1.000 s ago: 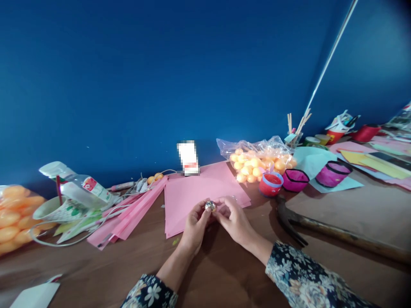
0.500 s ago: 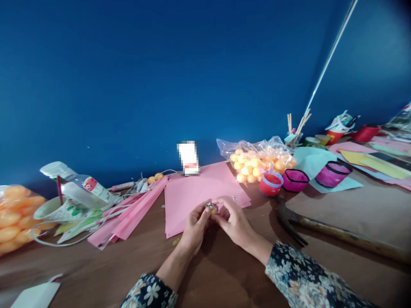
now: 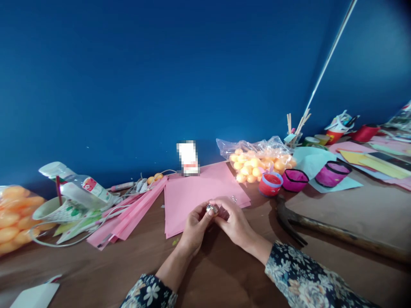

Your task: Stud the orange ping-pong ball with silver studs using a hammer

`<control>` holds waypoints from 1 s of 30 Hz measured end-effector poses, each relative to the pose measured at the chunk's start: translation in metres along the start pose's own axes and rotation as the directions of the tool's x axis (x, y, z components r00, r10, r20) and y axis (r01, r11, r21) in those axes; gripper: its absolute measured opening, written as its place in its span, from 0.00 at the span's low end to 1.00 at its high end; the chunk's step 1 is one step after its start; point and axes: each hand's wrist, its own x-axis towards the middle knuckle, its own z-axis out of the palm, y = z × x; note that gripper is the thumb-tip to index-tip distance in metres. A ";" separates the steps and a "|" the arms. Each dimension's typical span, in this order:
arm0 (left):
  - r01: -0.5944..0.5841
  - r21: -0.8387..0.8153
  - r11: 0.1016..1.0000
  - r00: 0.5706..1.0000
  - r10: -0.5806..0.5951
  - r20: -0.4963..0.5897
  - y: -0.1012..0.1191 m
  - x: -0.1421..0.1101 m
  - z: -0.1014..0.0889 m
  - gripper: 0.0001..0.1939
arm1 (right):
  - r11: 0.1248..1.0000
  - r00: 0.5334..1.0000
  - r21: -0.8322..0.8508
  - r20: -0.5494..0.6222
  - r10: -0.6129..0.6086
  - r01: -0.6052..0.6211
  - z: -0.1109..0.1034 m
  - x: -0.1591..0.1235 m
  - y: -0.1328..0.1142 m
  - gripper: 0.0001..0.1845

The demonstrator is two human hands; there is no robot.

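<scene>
Between my two hands, low over the front of the pink paper sheets (image 3: 195, 188), is a small shiny silver ball (image 3: 211, 209). The fingers and thumb of my left hand (image 3: 194, 224) are closed on its left side. My right hand (image 3: 236, 223) pinches it from the right, thumb below and fingertips above. Part of the ball is hidden by the fingers, and its exact kind is too small to make out. A little silvery piece (image 3: 233, 199) lies on the paper just beyond my right hand.
A claw hammer (image 3: 321, 225) lies right of my hands. Behind it stand a red cup (image 3: 270, 184), magenta fabric cups (image 3: 295, 180) and a bag of orange balls (image 3: 248, 164). Pink strips (image 3: 135, 214), a plastic bottle (image 3: 86, 188) and another ball bag (image 3: 16, 214) are left.
The silver ball has turned slightly in my fingers; more of its shiny side shows and less of a yellowish part. Both hands stay in nearly the same place.
</scene>
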 end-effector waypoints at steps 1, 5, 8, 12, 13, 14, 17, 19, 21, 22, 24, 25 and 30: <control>-0.010 0.032 0.999 1.000 0.009 0.010 0.000 0.000 0.000 0.14 | 1.000 1.000 -0.014 -0.001 -0.006 0.006 0.000 0.000 0.000 0.18; -0.017 0.113 0.993 1.000 0.018 -0.006 -0.003 0.002 -0.003 0.13 | 0.998 1.000 -0.067 0.023 -0.014 0.016 0.001 -0.001 0.001 0.19; -0.003 0.082 0.997 1.000 0.005 -0.029 -0.004 0.002 -0.005 0.13 | 0.996 0.999 -0.083 0.022 -0.030 0.031 0.001 -0.002 -0.001 0.22; 0.019 -0.020 1.000 1.000 -0.019 -0.023 -0.001 0.000 -0.003 0.15 | 0.995 0.998 -0.076 0.029 -0.063 0.065 0.001 -0.003 -0.003 0.23; 0.023 -0.028 0.999 0.999 -0.024 -0.026 0.000 0.000 -0.002 0.15 | 0.995 0.997 -0.080 0.030 -0.065 0.067 0.002 -0.003 -0.003 0.23; 0.027 -0.027 0.999 0.999 -0.027 -0.033 0.001 0.000 -0.001 0.15 | 0.994 0.997 -0.088 0.032 -0.065 0.068 0.002 -0.003 -0.002 0.23; 0.023 0.000 1.000 0.998 -0.023 -0.055 0.001 0.001 0.000 0.15 | 0.992 0.997 -0.109 0.038 -0.062 0.066 0.003 -0.003 0.000 0.25; 0.014 0.016 1.000 0.998 -0.013 -0.063 0.000 0.001 -0.001 0.16 | 0.992 0.998 -0.113 0.042 -0.054 0.059 0.003 -0.004 0.000 0.25; 0.013 0.024 1.000 0.998 -0.012 -0.069 0.000 0.002 -0.002 0.18 | 0.992 0.998 -0.112 0.037 -0.047 0.051 0.002 -0.004 -0.002 0.24; 0.015 0.024 1.000 0.997 -0.013 -0.071 -0.001 0.002 -0.002 0.18 | 0.993 0.998 -0.110 0.033 -0.046 0.049 0.002 -0.004 -0.003 0.23; 0.018 0.013 1.000 0.998 -0.017 -0.066 0.000 0.001 -0.002 0.18 | 0.993 0.998 -0.102 0.023 -0.050 0.052 0.002 -0.004 -0.004 0.20; 0.020 -0.001 1.000 0.998 -0.020 -0.058 0.000 0.001 -0.002 0.18 | 0.994 0.998 -0.098 0.016 -0.054 0.056 0.002 -0.004 -0.005 0.19; 0.016 -0.108 0.994 0.999 -0.019 -0.030 0.003 -0.001 -0.001 0.15 | 0.992 0.998 -0.114 -0.022 -0.058 0.055 0.003 -0.004 -0.003 0.23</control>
